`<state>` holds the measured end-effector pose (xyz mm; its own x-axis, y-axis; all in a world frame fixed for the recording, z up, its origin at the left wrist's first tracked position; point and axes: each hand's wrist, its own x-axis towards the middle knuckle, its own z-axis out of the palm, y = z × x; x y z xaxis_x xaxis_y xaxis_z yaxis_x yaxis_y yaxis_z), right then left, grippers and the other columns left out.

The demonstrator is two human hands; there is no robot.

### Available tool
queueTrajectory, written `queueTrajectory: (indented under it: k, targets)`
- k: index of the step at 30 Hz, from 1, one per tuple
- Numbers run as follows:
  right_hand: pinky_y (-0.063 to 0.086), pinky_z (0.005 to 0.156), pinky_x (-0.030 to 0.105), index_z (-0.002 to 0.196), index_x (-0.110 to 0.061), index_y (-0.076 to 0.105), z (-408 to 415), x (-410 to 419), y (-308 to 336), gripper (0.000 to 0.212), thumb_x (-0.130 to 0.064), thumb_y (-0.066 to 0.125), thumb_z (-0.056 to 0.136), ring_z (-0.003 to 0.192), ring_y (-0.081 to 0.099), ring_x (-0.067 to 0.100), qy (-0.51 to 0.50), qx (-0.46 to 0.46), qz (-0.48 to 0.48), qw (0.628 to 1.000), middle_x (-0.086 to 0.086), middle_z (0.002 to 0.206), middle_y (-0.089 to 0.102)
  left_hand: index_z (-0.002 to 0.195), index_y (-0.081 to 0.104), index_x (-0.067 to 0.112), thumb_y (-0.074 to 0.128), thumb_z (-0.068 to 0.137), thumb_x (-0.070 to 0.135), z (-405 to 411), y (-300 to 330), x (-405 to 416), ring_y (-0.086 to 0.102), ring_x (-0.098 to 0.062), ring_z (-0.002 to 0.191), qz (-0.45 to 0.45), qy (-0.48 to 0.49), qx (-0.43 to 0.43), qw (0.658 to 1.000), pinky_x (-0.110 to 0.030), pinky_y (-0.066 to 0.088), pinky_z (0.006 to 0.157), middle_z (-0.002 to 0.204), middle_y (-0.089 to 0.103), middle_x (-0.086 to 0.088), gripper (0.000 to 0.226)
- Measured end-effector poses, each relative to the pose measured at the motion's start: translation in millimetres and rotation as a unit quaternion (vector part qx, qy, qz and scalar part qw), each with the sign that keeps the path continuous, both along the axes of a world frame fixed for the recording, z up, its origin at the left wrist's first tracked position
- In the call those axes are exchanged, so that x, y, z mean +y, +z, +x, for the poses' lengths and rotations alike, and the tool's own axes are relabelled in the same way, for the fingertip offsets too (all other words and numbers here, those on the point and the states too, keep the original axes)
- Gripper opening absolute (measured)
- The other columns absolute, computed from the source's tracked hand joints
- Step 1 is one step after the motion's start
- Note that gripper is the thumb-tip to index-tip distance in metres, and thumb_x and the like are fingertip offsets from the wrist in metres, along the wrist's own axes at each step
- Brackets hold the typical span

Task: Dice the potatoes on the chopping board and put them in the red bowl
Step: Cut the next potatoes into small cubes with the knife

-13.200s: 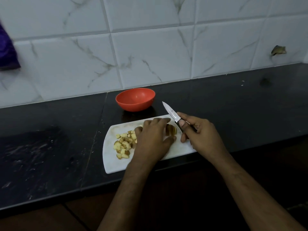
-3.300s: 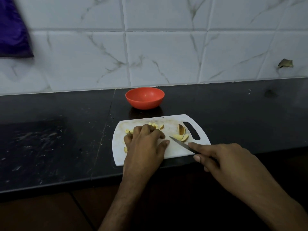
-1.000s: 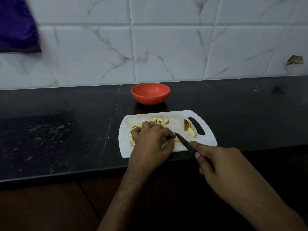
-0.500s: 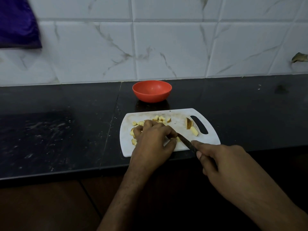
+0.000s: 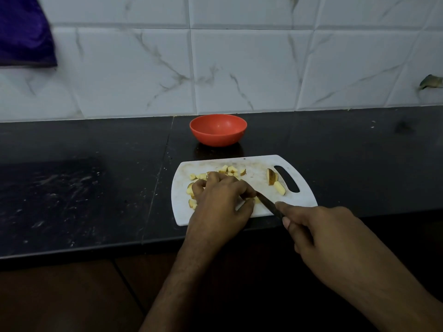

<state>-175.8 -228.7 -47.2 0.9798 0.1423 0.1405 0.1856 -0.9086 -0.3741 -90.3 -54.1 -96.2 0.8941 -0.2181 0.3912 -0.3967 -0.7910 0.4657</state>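
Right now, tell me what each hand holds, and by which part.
Right hand grips the dark-bladed knife by its handle. Left hand covers a yellow potato piece; grip hidden.

**Dim kitchen, soft detail, bowed edges**

The scene is dim and underexposed. The white tiled wall (image 5: 239, 68) is the brightest area, lit evenly, with no visible lamp. The black counter (image 5: 84, 188) swallows most light, giving only a faint sheen and smudgy reflections near its left edge. The red bowl (image 5: 218, 129) casts a dull reflection just in front of itself. Below the counter's front edge everything sinks into near-black. Detail is soft and slightly noisy throughout. Tile lines bow towards the picture's sides, showing wide-angle distortion.
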Motion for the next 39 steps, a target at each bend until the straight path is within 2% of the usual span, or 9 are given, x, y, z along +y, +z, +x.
queueTrajectory:
  k: [4, 7, 9, 14, 17, 20, 27, 34, 39]
  targets:
    - [0.038, 0.060, 0.004, 0.145, -0.048, 0.039, 7, 1, -5, 0.041, -0.039, 0.038, 0.105, 0.070, 0.055, -0.004, 0.008, 0.028, 0.003, 1.000, -0.021, 0.077, 0.054, 0.107, 0.069, 0.037, 0.065, 0.093, 0.039, -1, -1, 0, 0.034, -0.006, 0.123, 0.001, 0.006, -0.008, 1.000, -0.043, 0.016, 0.109, 0.111, 0.062, 0.021, 0.015]
    - [0.043, 0.074, 0.006, 0.144, -0.049, 0.040, 3, -3, -2, 0.041, -0.041, 0.039, 0.104, 0.090, 0.062, -0.002, 0.017, 0.013, -0.015, 1.000, -0.017, 0.106, 0.068, 0.106, 0.066, 0.038, 0.066, 0.091, 0.037, -2, -1, 0, 0.035, -0.005, 0.121, -0.016, 0.015, -0.017, 1.000, -0.042, 0.018, 0.109, 0.108, 0.061, 0.023, 0.014]
    - [0.045, 0.083, 0.009, 0.143, -0.052, 0.040, -1, -6, 1, 0.040, -0.043, 0.039, 0.103, 0.098, 0.062, -0.001, 0.018, 0.016, -0.033, 0.999, -0.017, 0.112, 0.068, 0.104, 0.063, 0.039, 0.068, 0.089, 0.036, -3, 0, 0, 0.036, -0.004, 0.120, -0.031, 0.018, -0.022, 0.999, -0.041, 0.019, 0.108, 0.104, 0.059, 0.024, 0.016]
    - [0.052, 0.077, 0.016, 0.137, -0.059, 0.043, 1, -7, -5, 0.038, -0.043, 0.040, 0.102, 0.081, 0.062, -0.002, -0.021, 0.006, -0.032, 0.999, -0.020, 0.080, 0.058, 0.101, 0.065, 0.038, 0.073, 0.086, 0.039, -2, 0, 3, 0.035, -0.003, 0.121, -0.046, 0.007, -0.013, 0.999, -0.039, 0.019, 0.105, 0.109, 0.060, 0.023, 0.017]
    - [0.056, 0.079, 0.023, 0.137, -0.056, 0.046, 9, -3, -11, 0.037, -0.043, 0.042, 0.102, 0.082, 0.064, 0.000, -0.028, -0.009, -0.016, 0.999, -0.020, 0.079, 0.060, 0.102, 0.065, 0.038, 0.071, 0.086, 0.036, -3, 0, 6, 0.035, -0.004, 0.122, -0.049, -0.005, -0.001, 0.999, -0.042, 0.020, 0.108, 0.111, 0.058, 0.023, 0.017]
    - [0.054, 0.080, 0.021, 0.137, -0.053, 0.049, 17, -1, -12, 0.037, -0.042, 0.043, 0.102, 0.084, 0.064, -0.001, -0.027, -0.020, -0.004, 0.999, -0.018, 0.084, 0.066, 0.102, 0.065, 0.037, 0.070, 0.085, 0.034, -4, 2, 6, 0.037, -0.004, 0.119, -0.053, 0.001, 0.000, 0.999, -0.045, 0.022, 0.109, 0.108, 0.058, 0.022, 0.018]
    - [0.041, 0.050, 0.009, 0.134, -0.056, 0.049, 17, -7, -6, 0.036, -0.046, 0.045, 0.100, 0.060, 0.061, -0.001, -0.025, -0.041, 0.036, 0.998, -0.017, 0.078, 0.067, 0.105, 0.060, 0.038, 0.071, 0.085, 0.029, -4, 1, 5, 0.039, -0.002, 0.113, -0.081, 0.015, -0.009, 0.997, -0.039, 0.022, 0.106, 0.102, 0.057, 0.023, 0.024]
    - [0.051, 0.074, 0.015, 0.132, -0.061, 0.047, 8, -5, -2, 0.035, -0.047, 0.043, 0.100, 0.078, 0.061, -0.004, -0.014, 0.008, -0.004, 1.000, -0.022, 0.081, 0.063, 0.100, 0.059, 0.038, 0.072, 0.085, 0.023, -3, 3, 4, 0.040, 0.001, 0.110, -0.106, 0.025, 0.005, 0.994, -0.031, 0.017, 0.097, 0.093, 0.060, 0.021, 0.025]
    - [0.053, 0.079, 0.020, 0.132, -0.064, 0.043, 11, -3, 4, 0.035, -0.051, 0.039, 0.100, 0.084, 0.060, -0.002, -0.004, 0.003, -0.039, 0.999, -0.021, 0.088, 0.064, 0.096, 0.060, 0.038, 0.072, 0.084, 0.022, -3, 3, 5, 0.041, 0.001, 0.111, -0.112, 0.028, 0.009, 0.993, -0.032, 0.018, 0.100, 0.095, 0.061, 0.022, 0.024]
